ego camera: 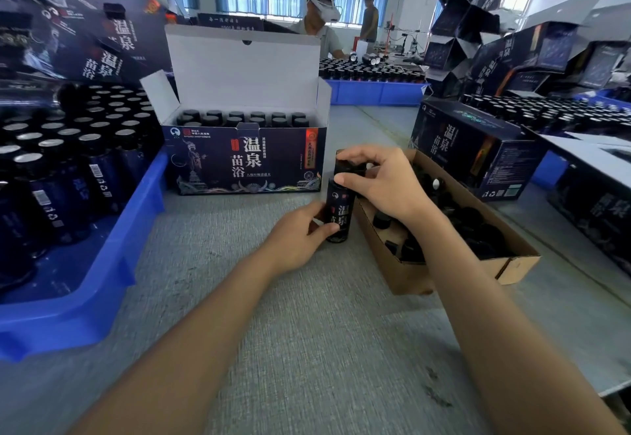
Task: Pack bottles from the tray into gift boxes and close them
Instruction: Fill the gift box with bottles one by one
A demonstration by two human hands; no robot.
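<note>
Dark bottle (339,211) held upright at frame centre, between two hands.
The left hand (297,240) wraps its lower body; the right hand (382,185) curls over its cap. Just behind stands the open gift box (246,161), filled with bottles; blue tray (112,263) left, cardboard box (409,274) right.

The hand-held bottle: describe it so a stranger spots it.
Find the open gift box with the raised white lid. Just right of its front, beside the brown cardboard tray, stands a dark bottle. Alone outside any tray or box, it has the left hand gripping its body, the right hand its cap.
</note>
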